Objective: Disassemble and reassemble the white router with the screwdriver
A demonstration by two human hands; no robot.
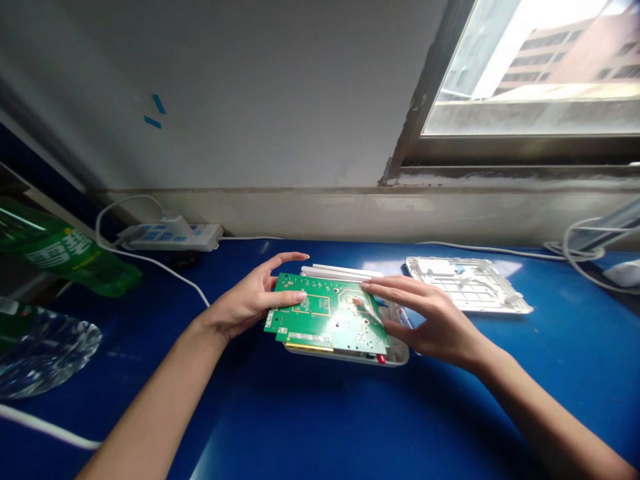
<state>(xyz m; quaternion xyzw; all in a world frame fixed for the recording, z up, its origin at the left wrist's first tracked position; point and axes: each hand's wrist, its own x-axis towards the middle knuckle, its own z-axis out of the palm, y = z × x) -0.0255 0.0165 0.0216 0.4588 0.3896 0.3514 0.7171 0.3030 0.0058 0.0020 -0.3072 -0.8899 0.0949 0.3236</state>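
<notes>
A green circuit board [320,320] lies tilted above a shallow white plastic housing [400,353]. My left hand [250,297] grips its left edge, thumb flat on top, index finger raised and the other fingers underneath. At the opposite end, my right hand [430,317] holds the right edge, with fingers over the far corner and the thumb lower down. White antenna-like bars [340,272] stretch along the far side of the board. A small red part [381,359] shows at the near right corner. The board hides most of the housing's inside.
A white ribbed plastic cover [470,285] lies on the blue table [320,420] to the right. Back left is a power strip [170,237] with a plugged-in white cable [160,267]. A green bottle [65,253] and a clear bottle [50,353] lie at the left.
</notes>
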